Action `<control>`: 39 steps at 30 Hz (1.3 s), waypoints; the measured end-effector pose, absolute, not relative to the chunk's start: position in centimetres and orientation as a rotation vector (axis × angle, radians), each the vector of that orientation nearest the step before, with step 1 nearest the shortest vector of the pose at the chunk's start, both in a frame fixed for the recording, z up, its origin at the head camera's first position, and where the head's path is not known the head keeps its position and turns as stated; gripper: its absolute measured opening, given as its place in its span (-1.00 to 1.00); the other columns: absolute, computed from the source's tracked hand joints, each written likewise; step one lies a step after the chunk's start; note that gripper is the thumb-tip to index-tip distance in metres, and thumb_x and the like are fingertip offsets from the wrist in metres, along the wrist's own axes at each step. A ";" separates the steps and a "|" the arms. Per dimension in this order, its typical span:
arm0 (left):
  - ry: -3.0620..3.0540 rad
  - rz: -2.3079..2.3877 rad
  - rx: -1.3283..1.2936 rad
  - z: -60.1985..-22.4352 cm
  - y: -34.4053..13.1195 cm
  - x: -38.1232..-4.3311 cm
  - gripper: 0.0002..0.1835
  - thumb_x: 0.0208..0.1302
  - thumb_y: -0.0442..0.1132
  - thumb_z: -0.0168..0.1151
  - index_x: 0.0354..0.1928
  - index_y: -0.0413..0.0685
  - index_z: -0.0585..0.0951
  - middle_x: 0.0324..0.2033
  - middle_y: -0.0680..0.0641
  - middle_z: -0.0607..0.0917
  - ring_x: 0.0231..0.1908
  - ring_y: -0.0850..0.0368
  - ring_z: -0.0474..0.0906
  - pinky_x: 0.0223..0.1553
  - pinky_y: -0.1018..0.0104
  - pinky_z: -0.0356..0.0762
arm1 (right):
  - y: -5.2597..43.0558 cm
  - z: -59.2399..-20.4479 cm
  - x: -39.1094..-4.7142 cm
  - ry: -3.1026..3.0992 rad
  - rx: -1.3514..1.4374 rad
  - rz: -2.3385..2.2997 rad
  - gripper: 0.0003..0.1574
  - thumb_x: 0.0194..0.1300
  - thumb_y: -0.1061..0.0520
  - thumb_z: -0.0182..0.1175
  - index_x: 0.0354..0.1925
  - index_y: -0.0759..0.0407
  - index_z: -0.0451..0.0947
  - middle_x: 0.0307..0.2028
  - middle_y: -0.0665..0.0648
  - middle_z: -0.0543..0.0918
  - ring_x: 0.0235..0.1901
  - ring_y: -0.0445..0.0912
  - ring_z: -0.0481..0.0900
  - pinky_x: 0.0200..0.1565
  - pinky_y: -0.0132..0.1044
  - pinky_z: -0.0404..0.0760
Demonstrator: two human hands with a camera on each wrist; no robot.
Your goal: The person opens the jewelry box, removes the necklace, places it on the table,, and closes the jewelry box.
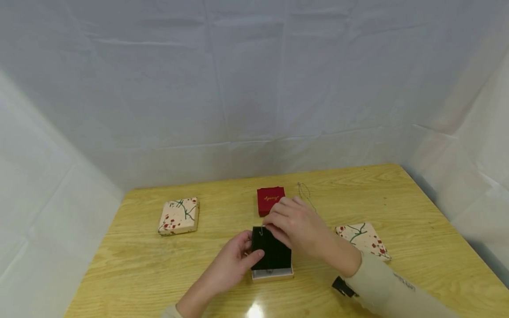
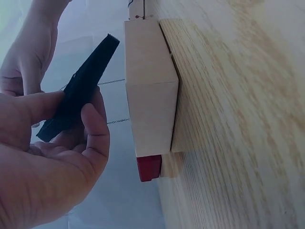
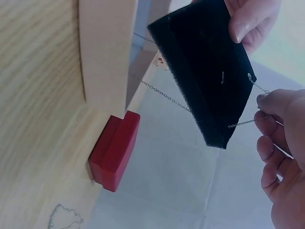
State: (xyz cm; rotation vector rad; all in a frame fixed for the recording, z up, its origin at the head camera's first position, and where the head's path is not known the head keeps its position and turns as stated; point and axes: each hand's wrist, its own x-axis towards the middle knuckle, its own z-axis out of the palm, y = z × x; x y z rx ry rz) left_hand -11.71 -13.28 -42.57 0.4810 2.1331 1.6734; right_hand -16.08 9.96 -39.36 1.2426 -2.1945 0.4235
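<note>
While the left hand [image 1: 234, 261] holds the pad [image 1: 271, 252] tilted above the open near box [image 1: 272, 278], the right hand [image 1: 293, 224] has a narrow grip, pinching the chain [image 3: 164, 94] at the pad's far edge. Chain also runs pad to box. Likely faults: a hard tug could tip the pad or strain links; slack could tangle, or snag on the box wall.

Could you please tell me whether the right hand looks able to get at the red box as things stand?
Probably not straight away: the right hand pinches a thin chain running to the black pad. Once free, it likely could, since nothing lies on the red box just beyond.
</note>
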 end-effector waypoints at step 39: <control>2.268 1.512 0.563 -42.6 -13.7 -11.3 -0.72 0.63 -0.14 0.16 0.19 -0.15 0.57 -0.18 -0.02 0.69 -0.26 0.13 0.56 -0.28 0.33 0.58 | 8.7 -38.4 -18.4 -2.469 1.172 0.525 -0.92 0.44 0.09 0.43 -0.11 -0.01 0.79 -0.15 -0.05 0.67 -0.15 -0.08 0.54 -0.12 -0.14 0.52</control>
